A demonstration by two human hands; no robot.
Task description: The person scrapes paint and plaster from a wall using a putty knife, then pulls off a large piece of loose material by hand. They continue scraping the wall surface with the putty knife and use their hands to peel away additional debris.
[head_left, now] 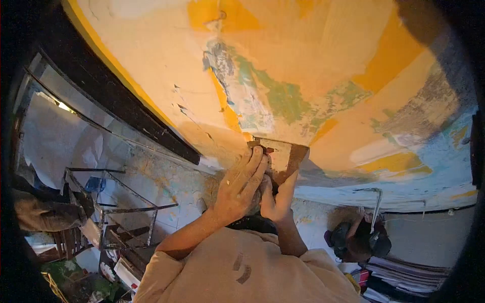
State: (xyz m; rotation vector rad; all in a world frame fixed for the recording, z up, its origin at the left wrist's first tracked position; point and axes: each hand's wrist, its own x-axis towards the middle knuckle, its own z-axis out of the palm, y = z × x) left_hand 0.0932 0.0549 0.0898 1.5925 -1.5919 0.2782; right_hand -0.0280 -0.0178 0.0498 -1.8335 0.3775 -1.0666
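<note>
A flat scraper blade [279,156], pale in the middle with darker edges, lies against the peeling painted wall [313,60]. My right hand [279,199] is closed round the scraper's lower part, its thumb and fingers near the handle, which is mostly hidden. My left hand [241,184] presses its fingertips on the left side of the scraper, fingers close together. Above the blade, patches of green, grey and white show through the cream and orange paint.
A dark window or door frame [121,96] runs along the left. Below it stands a metal frame [129,209]. Dark bundled items [356,237] and stacked sheets [404,275] are at the lower right. Clutter [76,278] lies at the lower left.
</note>
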